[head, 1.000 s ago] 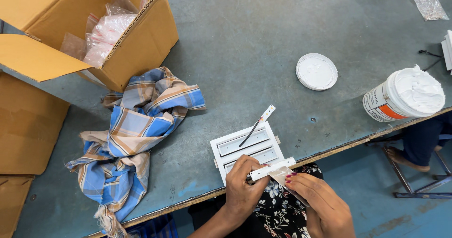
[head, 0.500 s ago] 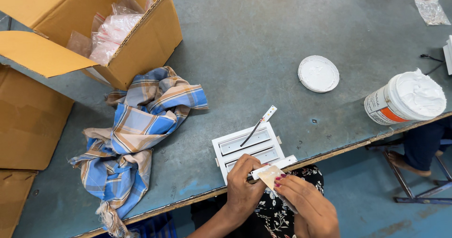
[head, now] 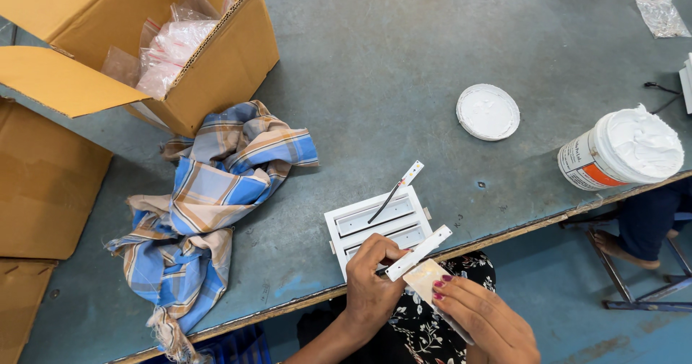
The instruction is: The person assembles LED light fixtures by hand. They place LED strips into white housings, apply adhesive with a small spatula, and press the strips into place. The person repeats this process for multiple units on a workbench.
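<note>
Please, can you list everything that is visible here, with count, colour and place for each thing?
white tray: one, white, slotted, near table edge, under the left hand.
white strip: one, white, held over the tray.
thin strip: one, white tip with a dark stem, on the tray's far side.
flat blade: one, beige, in the right hand.
tub: one, white, full of white paste, right.
lid: one, white, centre right.
cloth: one, blue and tan checked, left.
cardboard box: one, brown, open, plastic bags inside.
small bag: one, clear, top right.
table: one, grey-blue.
left hand: holds the white strip.
right hand: holds the flat blade.
</note>
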`<state>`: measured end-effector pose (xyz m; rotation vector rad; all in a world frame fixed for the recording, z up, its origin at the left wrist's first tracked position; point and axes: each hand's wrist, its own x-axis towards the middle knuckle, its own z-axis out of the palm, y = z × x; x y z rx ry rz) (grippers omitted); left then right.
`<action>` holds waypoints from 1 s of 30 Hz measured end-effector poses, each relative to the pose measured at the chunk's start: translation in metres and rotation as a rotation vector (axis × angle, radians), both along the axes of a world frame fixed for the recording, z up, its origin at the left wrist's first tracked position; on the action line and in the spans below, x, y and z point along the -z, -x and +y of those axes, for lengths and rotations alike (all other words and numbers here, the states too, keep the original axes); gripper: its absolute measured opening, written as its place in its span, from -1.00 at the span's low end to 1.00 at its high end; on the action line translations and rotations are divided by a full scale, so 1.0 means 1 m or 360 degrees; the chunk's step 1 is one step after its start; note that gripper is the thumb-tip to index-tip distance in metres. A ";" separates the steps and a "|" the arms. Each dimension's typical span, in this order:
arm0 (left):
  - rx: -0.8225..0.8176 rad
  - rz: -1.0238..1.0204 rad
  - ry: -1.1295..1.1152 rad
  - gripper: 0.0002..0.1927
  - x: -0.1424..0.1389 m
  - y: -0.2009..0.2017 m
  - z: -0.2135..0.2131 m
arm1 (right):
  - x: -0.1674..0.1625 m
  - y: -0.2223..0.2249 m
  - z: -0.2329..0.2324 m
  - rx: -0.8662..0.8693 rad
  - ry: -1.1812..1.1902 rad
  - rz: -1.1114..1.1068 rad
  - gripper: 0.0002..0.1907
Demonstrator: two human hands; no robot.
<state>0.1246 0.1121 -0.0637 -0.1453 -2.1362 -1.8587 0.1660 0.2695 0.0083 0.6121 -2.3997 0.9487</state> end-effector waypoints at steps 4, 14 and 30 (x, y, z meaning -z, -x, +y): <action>0.0028 -0.0034 -0.0055 -0.84 -0.002 -0.001 -0.001 | -0.001 0.007 0.004 -0.0229 -0.0089 -0.0034 -0.56; 0.0106 -0.0128 -0.0162 -0.85 -0.005 0.003 -0.006 | 0.006 0.007 0.014 -0.0288 -0.0114 -0.0084 -0.53; 0.0080 -0.0159 -0.0173 -0.84 -0.003 0.002 -0.007 | 0.001 0.024 0.009 -0.0381 -0.0016 -0.0033 -0.50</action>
